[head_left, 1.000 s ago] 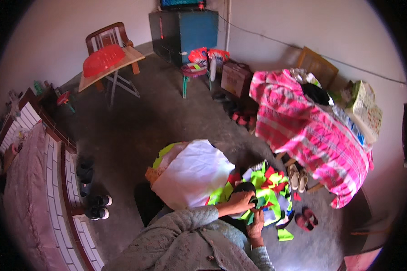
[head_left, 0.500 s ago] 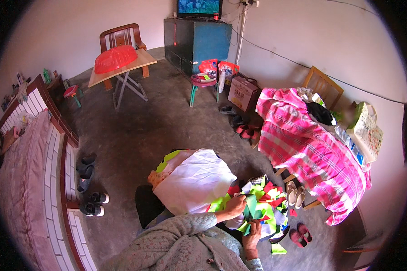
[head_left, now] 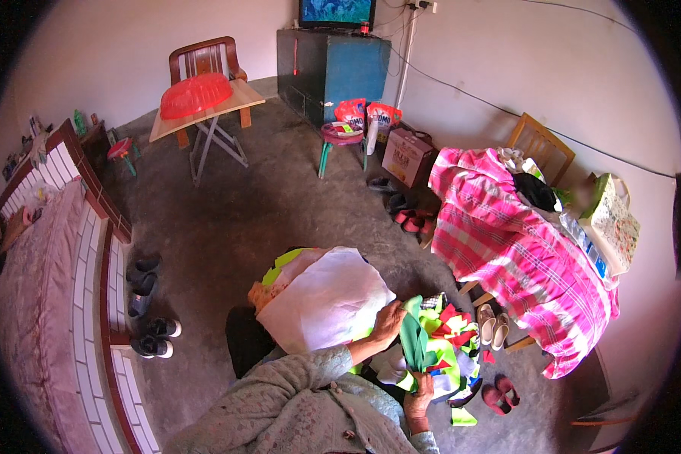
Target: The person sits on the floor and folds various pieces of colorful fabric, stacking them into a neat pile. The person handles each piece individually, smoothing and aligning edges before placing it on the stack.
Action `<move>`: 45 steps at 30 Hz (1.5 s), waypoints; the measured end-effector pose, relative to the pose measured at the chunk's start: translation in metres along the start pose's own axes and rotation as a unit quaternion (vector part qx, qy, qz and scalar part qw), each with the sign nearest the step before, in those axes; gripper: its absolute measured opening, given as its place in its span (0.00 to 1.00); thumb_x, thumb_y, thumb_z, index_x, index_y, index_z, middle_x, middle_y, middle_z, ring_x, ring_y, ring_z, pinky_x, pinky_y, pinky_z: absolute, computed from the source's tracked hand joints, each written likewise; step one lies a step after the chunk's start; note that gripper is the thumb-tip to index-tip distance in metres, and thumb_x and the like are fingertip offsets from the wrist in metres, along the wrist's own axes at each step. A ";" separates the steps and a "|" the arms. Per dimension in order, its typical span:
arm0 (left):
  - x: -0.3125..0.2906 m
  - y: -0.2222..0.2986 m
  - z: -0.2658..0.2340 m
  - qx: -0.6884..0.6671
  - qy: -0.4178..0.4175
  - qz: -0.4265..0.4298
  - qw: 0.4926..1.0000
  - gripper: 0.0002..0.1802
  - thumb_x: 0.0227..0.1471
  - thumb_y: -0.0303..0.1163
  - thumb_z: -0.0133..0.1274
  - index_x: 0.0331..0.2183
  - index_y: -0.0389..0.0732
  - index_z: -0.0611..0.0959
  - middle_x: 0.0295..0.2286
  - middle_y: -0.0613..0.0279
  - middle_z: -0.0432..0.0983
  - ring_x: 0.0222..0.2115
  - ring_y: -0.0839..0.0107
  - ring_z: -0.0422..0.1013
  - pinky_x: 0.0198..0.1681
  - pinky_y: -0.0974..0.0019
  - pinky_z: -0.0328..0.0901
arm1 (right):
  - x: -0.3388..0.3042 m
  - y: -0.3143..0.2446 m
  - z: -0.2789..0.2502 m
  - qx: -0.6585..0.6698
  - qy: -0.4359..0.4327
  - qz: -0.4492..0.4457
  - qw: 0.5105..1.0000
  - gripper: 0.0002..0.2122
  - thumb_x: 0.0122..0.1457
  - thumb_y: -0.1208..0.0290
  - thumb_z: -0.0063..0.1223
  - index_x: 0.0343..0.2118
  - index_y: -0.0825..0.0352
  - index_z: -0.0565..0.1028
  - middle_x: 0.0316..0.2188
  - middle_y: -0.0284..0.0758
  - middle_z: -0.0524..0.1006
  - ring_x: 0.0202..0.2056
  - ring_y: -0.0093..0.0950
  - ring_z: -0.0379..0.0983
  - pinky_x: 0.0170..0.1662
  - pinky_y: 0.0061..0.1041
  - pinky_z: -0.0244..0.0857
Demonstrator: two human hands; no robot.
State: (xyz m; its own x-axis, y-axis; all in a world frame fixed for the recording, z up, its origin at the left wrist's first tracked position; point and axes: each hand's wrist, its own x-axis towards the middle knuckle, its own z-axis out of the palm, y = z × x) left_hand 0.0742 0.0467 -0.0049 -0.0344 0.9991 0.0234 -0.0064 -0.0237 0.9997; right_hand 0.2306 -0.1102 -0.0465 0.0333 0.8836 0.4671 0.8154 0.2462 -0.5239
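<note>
Both hands, left hand [head_left: 388, 324] and right hand [head_left: 418, 393], pinch a green fabric strip [head_left: 412, 339]; best kept taut above the scrap pile [head_left: 450, 344], low centre-right.

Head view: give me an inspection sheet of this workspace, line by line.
Surface: bare grey floor.
Job's things: green cloth held in both hands, above a pile of coloured scraps; white sack beside it.
Clutter: shoes by the bed, sandals, pink cloth.
Grippers: left hand and right hand both grip the cloth.
Cables: wire along the wall.
Surroundings: folding table, red basin, blue cabinet.
</note>
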 end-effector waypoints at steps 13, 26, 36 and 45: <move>0.019 0.058 -0.041 -0.290 0.089 -0.022 0.953 0.14 0.55 0.41 0.48 0.24 0.41 0.72 0.18 0.71 0.65 0.18 0.81 0.60 0.19 0.72 0.56 | 0.000 0.001 0.002 0.029 0.014 -0.047 0.998 0.20 0.36 0.86 0.43 0.34 0.61 0.75 0.29 0.39 0.71 0.35 0.41 0.69 0.40 0.34 0.63; 0.069 0.098 -0.079 -0.297 0.121 -0.021 0.947 0.14 0.52 0.43 0.49 0.30 0.41 0.75 0.23 0.69 0.69 0.21 0.80 0.65 0.21 0.72 0.59 | 0.006 -0.003 0.003 0.033 0.014 -0.029 0.999 0.17 0.39 0.83 0.48 0.34 0.58 0.76 0.31 0.38 0.72 0.35 0.39 0.69 0.38 0.34 0.64; 0.057 0.010 -0.250 -0.285 0.151 -0.167 0.932 0.20 0.51 0.44 0.51 0.41 0.41 0.75 0.39 0.55 0.74 0.36 0.60 0.74 0.35 0.47 0.71 | 0.003 0.003 0.007 0.031 0.005 -0.021 0.999 0.15 0.41 0.82 0.47 0.34 0.60 0.75 0.31 0.39 0.72 0.35 0.40 0.69 0.39 0.34 0.64; 0.020 -0.019 -0.263 -0.210 0.218 -0.213 0.929 0.21 0.46 0.36 0.57 0.43 0.40 0.73 0.36 0.56 0.74 0.33 0.62 0.74 0.30 0.57 0.73 | 0.007 -0.004 0.003 0.016 -0.007 -0.014 1.000 0.14 0.39 0.85 0.46 0.32 0.66 0.73 0.31 0.39 0.72 0.36 0.39 0.69 0.41 0.33 0.64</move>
State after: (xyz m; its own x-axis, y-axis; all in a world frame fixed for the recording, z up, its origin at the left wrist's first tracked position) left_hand -0.1896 0.0580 -0.0253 -0.3411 0.8141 -0.4700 -0.4983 0.2674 0.8248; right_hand 0.2259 -0.1041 -0.0434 0.0021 0.8817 0.4719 0.7972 0.2834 -0.5330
